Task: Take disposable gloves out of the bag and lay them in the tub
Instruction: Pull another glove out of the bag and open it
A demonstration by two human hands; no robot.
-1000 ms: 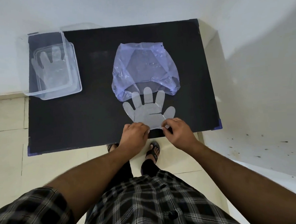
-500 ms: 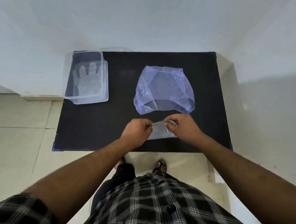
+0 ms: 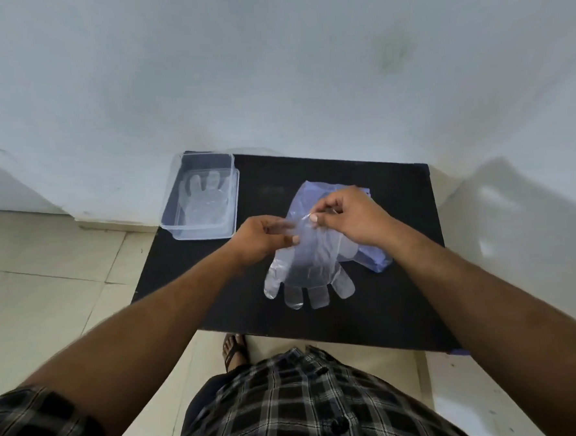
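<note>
A clear disposable glove (image 3: 308, 270) hangs in the air above the black table (image 3: 379, 300), cuff up and fingers pointing down toward me. My left hand (image 3: 264, 236) pinches the left side of its cuff and my right hand (image 3: 350, 219) pinches the right side. Behind the glove lies the bluish plastic bag (image 3: 377, 261), mostly hidden by my right hand and the glove. The clear tub (image 3: 206, 231) stands at the table's far left corner with another clear glove (image 3: 203, 202) lying flat inside it.
The table stands against a white wall (image 3: 270, 67). Pale floor tiles (image 3: 48, 283) lie to the left and below. My sandalled foot (image 3: 234, 351) shows under the table's near edge, above my checked shirt (image 3: 291, 406).
Both hands have lifted the glove off the table by its cuff, so its fingers now hang down. The camera view has tilted up and back.
</note>
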